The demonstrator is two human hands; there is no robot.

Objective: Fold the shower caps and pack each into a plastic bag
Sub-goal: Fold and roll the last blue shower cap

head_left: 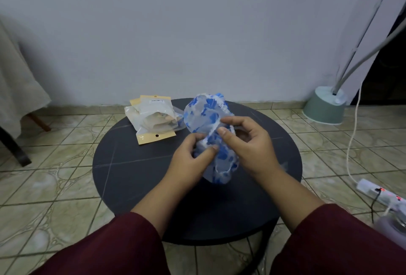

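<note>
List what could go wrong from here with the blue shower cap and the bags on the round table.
1. The blue shower cap is held bunched in the air between left hand and right hand; the slippery plastic may spring open instead of keeping a fold.
2. The stack of plastic bags lies near the far edge of the table; a swinging cap or sleeve might nudge it off.

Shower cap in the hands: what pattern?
Shower cap: clear with blue blotchy print, white edge; head view.
</note>
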